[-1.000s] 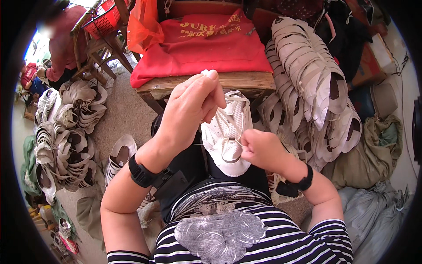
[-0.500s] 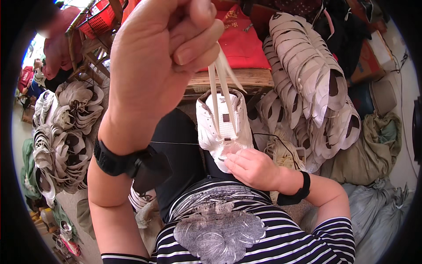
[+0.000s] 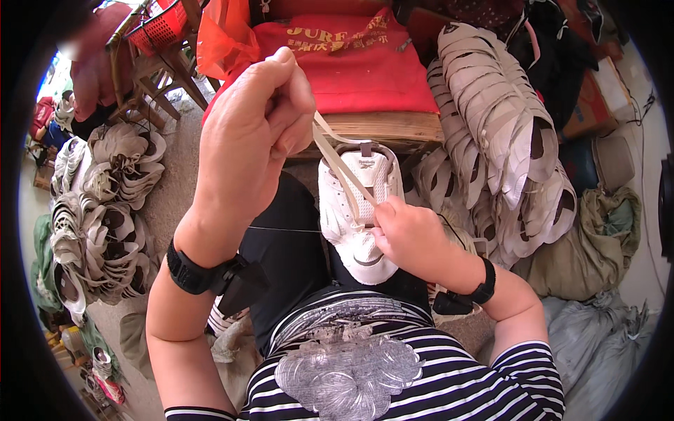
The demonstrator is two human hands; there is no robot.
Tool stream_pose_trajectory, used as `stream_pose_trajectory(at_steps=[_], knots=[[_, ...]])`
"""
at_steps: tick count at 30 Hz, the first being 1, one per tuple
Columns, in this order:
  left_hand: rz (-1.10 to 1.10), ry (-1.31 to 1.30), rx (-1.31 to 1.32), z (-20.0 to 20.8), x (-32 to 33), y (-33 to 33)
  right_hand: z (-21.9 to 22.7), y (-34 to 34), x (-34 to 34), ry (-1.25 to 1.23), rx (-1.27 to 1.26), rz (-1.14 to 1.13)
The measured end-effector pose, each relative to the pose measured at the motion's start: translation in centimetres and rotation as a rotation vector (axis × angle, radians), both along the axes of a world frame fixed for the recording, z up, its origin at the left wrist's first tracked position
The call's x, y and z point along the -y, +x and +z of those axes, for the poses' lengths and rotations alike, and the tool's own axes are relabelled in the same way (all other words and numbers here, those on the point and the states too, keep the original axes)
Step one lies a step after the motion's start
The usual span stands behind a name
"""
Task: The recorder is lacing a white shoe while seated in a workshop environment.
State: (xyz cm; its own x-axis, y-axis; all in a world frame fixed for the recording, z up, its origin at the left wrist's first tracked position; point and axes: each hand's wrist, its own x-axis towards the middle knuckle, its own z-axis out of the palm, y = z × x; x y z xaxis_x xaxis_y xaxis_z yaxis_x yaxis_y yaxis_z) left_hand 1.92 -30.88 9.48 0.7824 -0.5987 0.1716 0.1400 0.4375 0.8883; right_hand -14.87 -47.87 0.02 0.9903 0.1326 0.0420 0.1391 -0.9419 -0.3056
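Note:
A white shoe upper lies on my lap, toe toward me. My left hand is raised above it, fingers pinched on a flat cream lace that runs taut down to the eyelets. On the upper's right side rests my right hand, pressing it down and pinching where the lace enters. A thin dark thread stretches left from the upper. Both wrists carry black bands.
A wooden bench with a red cloth stands just ahead. Stacks of pale shoe uppers pile at the right and left. A red basket sits on a wooden chair at back left. Grey sacks lie at right.
My left hand rose from the upper, pulling the lace up and taut, then dropped slightly back away from the camera. My right hand stayed on the upper.

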Motion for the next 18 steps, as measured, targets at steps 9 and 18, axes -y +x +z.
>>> stream_pose_trajectory(at_steps=[9,18], knots=[[0.072,-0.016,-0.168,-1.7,-2.2,0.8,-0.5,-0.5,-0.8,-0.015,0.111,0.017],[0.055,-0.255,-0.293,-2.4,-5.0,-0.8,-2.4,3.4,-3.5,0.12,0.209,-0.121]])
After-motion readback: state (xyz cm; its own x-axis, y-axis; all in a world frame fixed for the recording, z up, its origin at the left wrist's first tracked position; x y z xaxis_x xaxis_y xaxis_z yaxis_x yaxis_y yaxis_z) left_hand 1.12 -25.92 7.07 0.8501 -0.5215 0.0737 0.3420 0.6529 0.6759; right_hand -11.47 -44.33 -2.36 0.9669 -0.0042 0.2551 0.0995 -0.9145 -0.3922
